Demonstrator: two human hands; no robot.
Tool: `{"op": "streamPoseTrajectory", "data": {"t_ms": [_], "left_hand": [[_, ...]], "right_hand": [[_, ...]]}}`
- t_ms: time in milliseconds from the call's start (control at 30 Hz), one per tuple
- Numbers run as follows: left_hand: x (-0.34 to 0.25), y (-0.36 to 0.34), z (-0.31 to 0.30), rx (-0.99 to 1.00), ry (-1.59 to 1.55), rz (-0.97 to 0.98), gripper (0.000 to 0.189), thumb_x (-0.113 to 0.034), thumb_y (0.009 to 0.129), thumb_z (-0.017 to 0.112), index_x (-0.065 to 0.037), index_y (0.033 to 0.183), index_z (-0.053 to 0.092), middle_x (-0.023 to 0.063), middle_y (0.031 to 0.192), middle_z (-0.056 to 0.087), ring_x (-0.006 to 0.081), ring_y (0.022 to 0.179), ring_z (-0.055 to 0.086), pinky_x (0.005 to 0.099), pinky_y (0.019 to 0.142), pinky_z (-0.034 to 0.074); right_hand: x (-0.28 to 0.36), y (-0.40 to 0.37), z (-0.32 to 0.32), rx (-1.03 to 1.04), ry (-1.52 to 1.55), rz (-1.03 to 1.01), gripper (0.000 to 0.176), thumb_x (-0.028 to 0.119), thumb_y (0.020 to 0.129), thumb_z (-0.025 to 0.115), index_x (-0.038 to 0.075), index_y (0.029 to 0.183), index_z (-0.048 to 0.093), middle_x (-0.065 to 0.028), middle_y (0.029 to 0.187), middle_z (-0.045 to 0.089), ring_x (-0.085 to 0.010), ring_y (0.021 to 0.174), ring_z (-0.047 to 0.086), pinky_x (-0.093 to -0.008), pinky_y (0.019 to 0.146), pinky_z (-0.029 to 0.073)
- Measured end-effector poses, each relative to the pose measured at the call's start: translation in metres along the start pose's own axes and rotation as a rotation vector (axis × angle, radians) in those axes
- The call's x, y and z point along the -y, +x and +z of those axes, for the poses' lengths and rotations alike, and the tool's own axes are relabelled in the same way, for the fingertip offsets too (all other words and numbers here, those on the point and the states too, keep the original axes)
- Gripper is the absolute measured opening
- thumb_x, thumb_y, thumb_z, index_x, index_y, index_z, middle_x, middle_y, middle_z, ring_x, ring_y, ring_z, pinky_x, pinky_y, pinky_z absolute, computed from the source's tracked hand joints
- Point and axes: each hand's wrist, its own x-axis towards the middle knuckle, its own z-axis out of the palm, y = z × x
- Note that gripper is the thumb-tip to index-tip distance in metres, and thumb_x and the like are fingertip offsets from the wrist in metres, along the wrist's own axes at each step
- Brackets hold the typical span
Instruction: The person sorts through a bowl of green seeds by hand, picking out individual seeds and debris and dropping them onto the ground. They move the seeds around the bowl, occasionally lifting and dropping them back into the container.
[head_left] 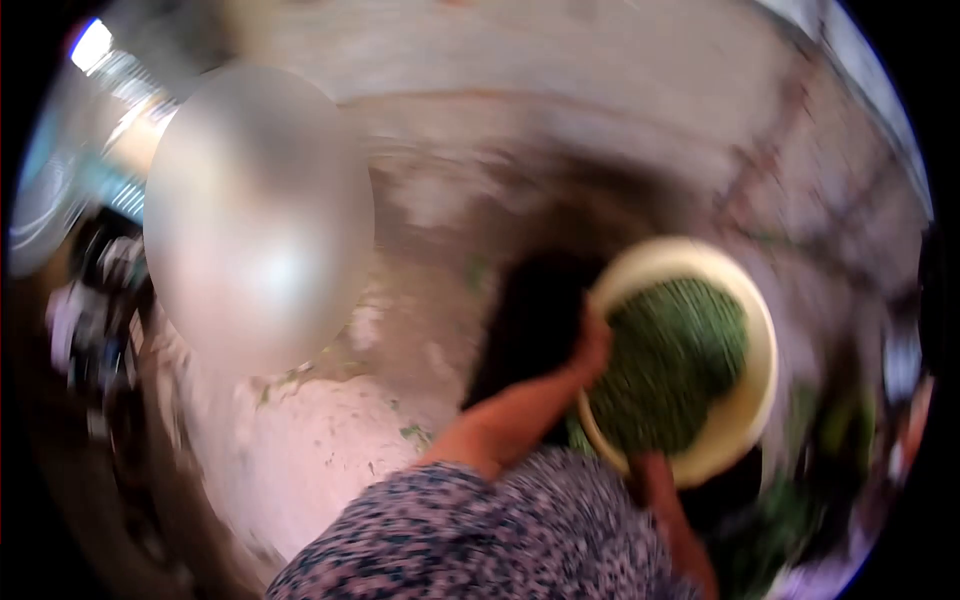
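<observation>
The picture is smeared by motion. A round cream bowl filled with green plant matter sits right of centre. My left hand grips the bowl's left rim, its bare forearm reaching out from a flowered sleeve. My right hand holds the lower rim from beneath, and its fingers are hard to make out.
Beneath is pale, stained ground with small green scraps. A dark patch lies just left of the bowl. A large blurred pale shape fills the left, with dark clutter beyond it. More greenery shows at lower right.
</observation>
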Motion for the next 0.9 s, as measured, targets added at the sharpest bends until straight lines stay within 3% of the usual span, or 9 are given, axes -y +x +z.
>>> {"op": "streamPoseTrajectory", "data": {"t_ms": [100,133,200,267,400,533,667,733,900], "left_hand": [[0.014,0.008,-0.014,0.177,0.276,0.166,0.059,-0.005,0.085,0.042,0.004,0.139,0.019,0.0222,0.134,0.034,0.0312,0.125,0.033,0.0362,0.106,0.024],[-0.025,0.005,-0.022,0.363,0.867,0.392,0.063,0.0,0.081,0.046,0.006,0.138,0.019,0.0266,0.134,0.031,0.0393,0.125,0.03,0.0364,0.106,0.023],[-0.018,-0.002,-0.016,0.28,0.749,0.403,0.062,0.004,0.076,0.049,0.008,0.134,0.025,0.0292,0.134,0.029,0.0452,0.125,0.027,0.0414,0.106,0.022],[-0.033,-0.007,-0.011,0.139,0.897,0.548,0.04,0.01,0.066,0.047,-0.001,0.103,0.058,0.0267,0.137,0.025,0.0467,0.126,0.025,0.0505,0.105,0.022],[-0.055,-0.007,0.001,0.419,1.144,0.567,0.038,0.008,0.067,0.048,0.001,0.103,0.058,0.0234,0.132,0.04,0.0435,0.126,0.028,0.054,0.105,0.02],[-0.048,-0.011,0.025,0.387,1.017,0.756,0.032,0.005,0.063,0.053,0.001,0.094,0.058,0.022,0.119,0.049,0.0424,0.115,0.039,0.051,0.098,0.03],[-0.007,0.002,0.047,0.499,0.969,0.552,0.042,0.006,0.072,0.05,0.0,0.114,0.053,0.0218,0.123,0.045,0.0413,0.107,0.046,0.0456,0.09,0.04],[-0.021,0.016,0.057,0.536,1.014,0.026,0.048,0.004,0.078,0.049,-0.001,0.126,0.043,0.021,0.128,0.039,0.0404,0.109,0.045,0.0467,0.088,0.041],[-0.003,0.043,0.067,0.634,1.113,-0.265,0.055,-0.014,0.084,0.058,-0.009,0.134,0.036,0.0188,0.136,0.032,0.0405,0.119,0.038,0.048,0.093,0.041]], "right_hand": [[0.01,-0.009,-0.003,-0.082,0.078,0.078,0.009,0.008,0.066,0.063,0.005,0.073,0.058,-0.0164,0.08,0.055,-0.036,0.079,0.053,-0.0443,0.066,0.043],[0.013,-0.007,-0.008,-0.083,0.064,0.103,0.008,0.006,0.067,0.061,0.005,0.075,0.058,-0.0156,0.082,0.055,-0.0349,0.082,0.052,-0.0433,0.067,0.043],[0.015,-0.008,-0.014,-0.097,0.089,0.118,0.009,0.006,0.068,0.062,0.004,0.076,0.06,-0.0149,0.082,0.055,-0.0344,0.081,0.053,-0.043,0.068,0.044],[0.016,-0.006,-0.02,-0.116,0.107,0.107,0.01,0.006,0.069,0.062,0.004,0.078,0.061,-0.0142,0.083,0.055,-0.0339,0.081,0.053,-0.0427,0.069,0.044],[0.003,-0.011,-0.024,-0.113,0.29,0.101,0.022,0.011,0.07,0.068,0.002,0.089,0.063,-0.0136,0.084,0.058,-0.0335,0.084,0.055,-0.0415,0.073,0.046],[-0.027,-0.012,-0.005,-0.289,0.556,0.288,0.024,0.009,0.074,0.066,0.0,0.095,0.062,-0.0156,0.087,0.059,-0.0339,0.082,0.058,-0.0406,0.072,0.046],[-0.041,0.004,0.014,-0.492,0.643,0.33,0.022,0.009,0.073,0.067,0.0,0.092,0.062,-0.0165,0.084,0.059,-0.0355,0.082,0.057,-0.0427,0.072,0.045],[-0.032,0.008,0.012,-0.517,0.635,0.356,0.022,0.008,0.072,0.067,0.0,0.092,0.061,-0.0167,0.084,0.058,-0.0359,0.082,0.056,-0.0428,0.072,0.045],[-0.026,0.009,0.013,-0.607,0.59,0.429,0.021,0.008,0.072,0.067,-0.001,0.091,0.062,-0.0176,0.084,0.059,-0.036,0.082,0.057,-0.0425,0.072,0.045]]}}
